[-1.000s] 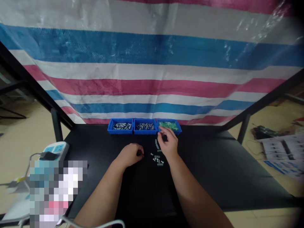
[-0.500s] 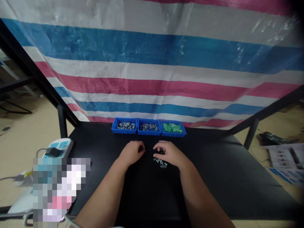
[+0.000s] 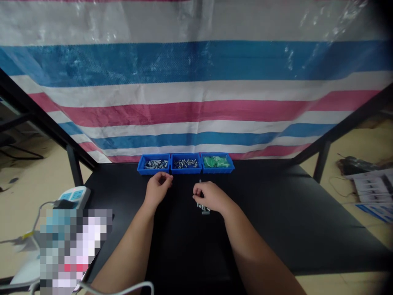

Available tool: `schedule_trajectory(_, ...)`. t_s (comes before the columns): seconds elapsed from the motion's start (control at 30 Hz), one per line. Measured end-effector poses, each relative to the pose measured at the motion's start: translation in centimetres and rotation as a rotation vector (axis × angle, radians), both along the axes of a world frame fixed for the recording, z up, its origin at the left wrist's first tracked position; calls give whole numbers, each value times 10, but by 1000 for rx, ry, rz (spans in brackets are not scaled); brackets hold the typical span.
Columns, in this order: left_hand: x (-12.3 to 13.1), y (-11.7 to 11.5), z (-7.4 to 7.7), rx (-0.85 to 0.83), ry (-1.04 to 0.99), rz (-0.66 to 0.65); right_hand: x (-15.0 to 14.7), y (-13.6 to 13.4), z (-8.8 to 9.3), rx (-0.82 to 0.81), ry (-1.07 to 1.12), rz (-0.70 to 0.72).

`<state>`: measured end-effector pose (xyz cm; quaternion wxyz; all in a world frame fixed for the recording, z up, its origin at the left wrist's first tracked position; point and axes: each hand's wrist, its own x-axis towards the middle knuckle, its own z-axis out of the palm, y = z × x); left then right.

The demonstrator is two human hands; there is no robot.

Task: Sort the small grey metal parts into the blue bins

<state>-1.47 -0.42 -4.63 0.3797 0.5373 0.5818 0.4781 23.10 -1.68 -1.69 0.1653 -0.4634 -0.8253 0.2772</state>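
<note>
A glossy woven sheet striped in blue, white and red [image 3: 196, 110] hangs behind the far edge of our smooth black bench [image 3: 190, 254]. Along that edge sit three shallow blue plastic bins: the left bin [image 3: 152, 172] holds grey metal rods [image 3: 156, 164], the middle bin [image 3: 186, 171] small silver metal pieces [image 3: 186, 164], the right bin [image 3: 218, 171] shiny green packets [image 3: 216, 161].

Our left hand [image 3: 157, 189] is curled just in front of the left bin, thumb and forefinger close together; we cannot tell whether anything is pinched. Our right hand [image 3: 211, 196] is bent over a loose cluster of silver and grey metal pieces [image 3: 205, 212], nearer the bench's far edge than its near one, its fingertips almost meeting; any grip there is hidden too.

With no rim around the cluster, a brush of the right palm could scatter it. That hand also covers some pieces, so we might miss one. Left knuckles could bump the left bin askew. A white cable [image 3: 147, 283] near the left forearm could snag.
</note>
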Motion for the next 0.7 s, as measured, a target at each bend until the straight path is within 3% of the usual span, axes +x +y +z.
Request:
schedule_trajectory(0.1,3,4,5,42,-154,66,5,2,-1,26,69,-59)
schedule_trajectory(0.2,10,8,13,101,-185,104,11,6,-3,42,108,-106)
schedule_trajectory(0.53,23,40,31,172,148,25,36,16,-8,31,134,-182)
schedule_trajectory(0.7,31,48,35,199,213,62,33,19,-16,28,142,-294)
